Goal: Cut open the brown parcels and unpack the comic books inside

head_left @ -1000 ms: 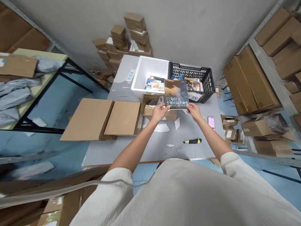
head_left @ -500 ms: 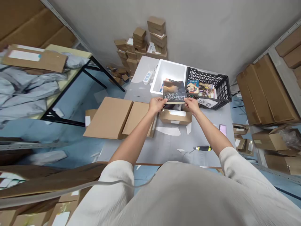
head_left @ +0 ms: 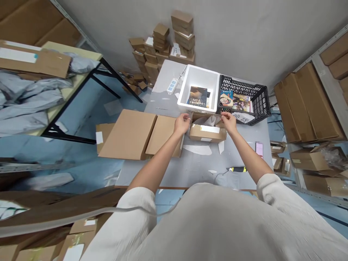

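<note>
The grey worktop (head_left: 201,163) runs away from the person toward the wall. Its left edge carries a large sheet of flattened cardboard (head_left: 130,134), which overhangs that edge. Small brown cartons (head_left: 174,40) are stacked at the far left corner.

Along the far edge stands a white foam box (head_left: 201,72), and a black plastic crate (head_left: 265,105) sits just beside it on the right. A dark-covered book (head_left: 198,97) lies flat inside the foam box, and more colourful books (head_left: 235,101) lie in the crate. A white power strip (head_left: 172,86) rests left of the foam box.

An open cardboard box (head_left: 208,133) sits in the middle of the worktop, just in front of the foam box, with crumpled wrapping showing inside it. The left hand (head_left: 182,123) is at the box's far left corner and the right hand (head_left: 228,121) at its far right corner. The fingers of each are drawn together against the flap edge, though I cannot tell whether they actually pinch it.

A white paper scrap (head_left: 197,149) lies just in front of the box. A pink phone (head_left: 259,148) lies near the right edge, and a black-and-yellow utility knife (head_left: 237,169) lies toward the near right corner.
</note>
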`<state>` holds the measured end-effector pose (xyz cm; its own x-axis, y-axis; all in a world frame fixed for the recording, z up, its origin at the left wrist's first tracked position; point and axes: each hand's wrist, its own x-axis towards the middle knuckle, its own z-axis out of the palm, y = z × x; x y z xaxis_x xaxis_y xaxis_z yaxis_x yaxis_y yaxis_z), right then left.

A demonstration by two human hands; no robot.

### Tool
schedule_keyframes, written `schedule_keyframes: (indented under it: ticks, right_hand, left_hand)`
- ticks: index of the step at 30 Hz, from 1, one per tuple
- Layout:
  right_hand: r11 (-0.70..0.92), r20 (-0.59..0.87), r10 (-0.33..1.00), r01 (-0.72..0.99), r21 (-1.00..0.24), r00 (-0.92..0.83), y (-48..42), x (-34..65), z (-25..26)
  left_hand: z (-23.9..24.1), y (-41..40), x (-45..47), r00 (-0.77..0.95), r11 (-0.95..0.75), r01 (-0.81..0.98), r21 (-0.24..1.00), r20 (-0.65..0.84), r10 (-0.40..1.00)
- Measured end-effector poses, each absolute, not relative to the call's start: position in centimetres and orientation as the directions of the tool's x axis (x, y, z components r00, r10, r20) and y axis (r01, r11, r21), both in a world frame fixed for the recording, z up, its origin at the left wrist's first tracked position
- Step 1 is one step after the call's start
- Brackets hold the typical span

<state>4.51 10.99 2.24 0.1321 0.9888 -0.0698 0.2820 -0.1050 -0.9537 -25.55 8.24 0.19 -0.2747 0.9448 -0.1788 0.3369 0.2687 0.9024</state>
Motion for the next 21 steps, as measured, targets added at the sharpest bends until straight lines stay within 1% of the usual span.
schedule_keyframes:
  ticks: [4, 6, 7, 9, 12, 14, 16, 18, 21]
  right_hand:
    - [-0.090, -0.006, 0.977, 0.386, -0.918, 0.214, 9.1, 6.5, 0.6]
    - [-0.153, -0.012, 0.952, 0.440, -0.885, 0.307, 7.8, 7.3, -0.7]
    - [-0.205, -0.038, 0.934, 0.448, -0.870, 0.355, 7.2, 7.6, -1.5]
    - [-0.315, -0.137, 0.904, 0.416, -0.853, 0.404, 5.9, 8.0, -3.0]
    - [-0.443, -0.299, 0.875, 0.378, -0.813, 0.381, 4.4, 8.1, -4.6]
    - [-0.467, -0.340, 0.874, 0.404, -0.787, 0.348, 3.8, 7.9, -5.1]
    - [-0.438, -0.313, 0.892, 0.456, -0.775, 0.326, 3.6, 7.8, -5.2]
    - [-0.394, -0.251, 0.911, 0.504, -0.769, 0.328, 3.6, 7.7, -5.1]
    - [-0.360, -0.196, 0.921, 0.540, -0.761, 0.336, 3.6, 7.8, -4.8]
  left_hand:
    - [-0.4, 6.7, -24.9, -0.257, 0.268, 0.291, 0.918, -0.195, 0.947]
    - [-0.7, 5.6, -24.6, -0.251, 0.277, 0.275, 0.921, -0.209, 0.945]
    - [-1.0, 5.1, -24.5, -0.248, 0.279, 0.266, 0.923, -0.214, 0.945]
    - [-1.6, 4.1, -24.2, -0.245, 0.278, 0.251, 0.927, -0.217, 0.945]
    - [-2.7, 3.3, -24.0, -0.240, 0.286, 0.247, 0.926, -0.228, 0.944]
    - [-3.6, 3.1, -23.8, -0.226, 0.293, 0.284, 0.913, -0.233, 0.946]
    - [-4.3, 2.9, -23.5, -0.193, 0.281, 0.352, 0.893, -0.224, 0.955]
    - [-4.9, 2.7, -23.1, -0.155, 0.257, 0.414, 0.873, -0.210, 0.965]
    - [-5.4, 2.4, -22.8, -0.118, 0.229, 0.460, 0.858, -0.196, 0.973]
